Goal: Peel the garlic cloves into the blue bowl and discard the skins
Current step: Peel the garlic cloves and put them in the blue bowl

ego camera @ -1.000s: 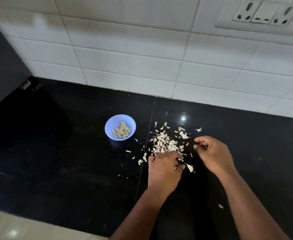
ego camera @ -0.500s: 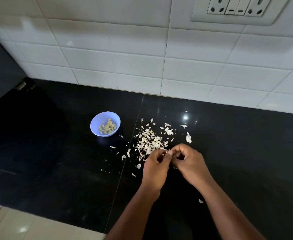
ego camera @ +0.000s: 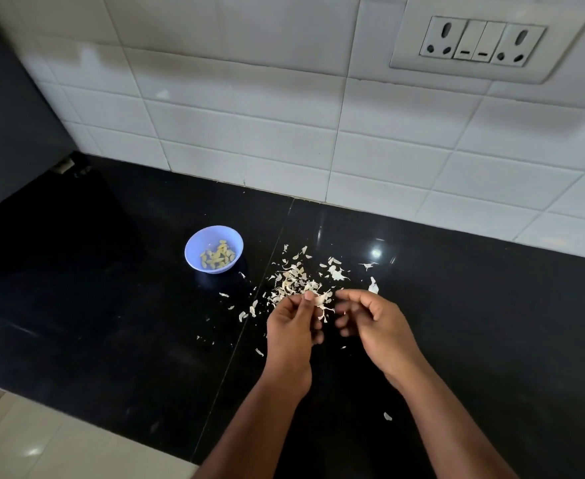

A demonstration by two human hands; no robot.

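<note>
A small blue bowl (ego camera: 214, 248) with several peeled yellowish garlic cloves (ego camera: 217, 259) stands on the black counter, left of the hands. A scatter of white garlic skins (ego camera: 298, 281) lies on the counter between the bowl and my hands. My left hand (ego camera: 292, 328) is raised just above the near edge of that pile and pinches a clump of skins (ego camera: 322, 302) between thumb and fingers. My right hand (ego camera: 375, 323) hovers close beside it, fingers loosely curled toward the clump, holding nothing I can see.
The black stone counter (ego camera: 111, 305) has a seam running down its middle. A white tiled wall (ego camera: 284, 133) with a switch and socket plate (ego camera: 481, 46) stands behind. Stray skin bits lie near my right forearm (ego camera: 387, 416). A dark cabinet side (ego camera: 4, 115) is at the left.
Both hands swept together over the skins, then lifted. My left hand now pinches a clump of skins and my right hand has drawn slightly apart from it.
</note>
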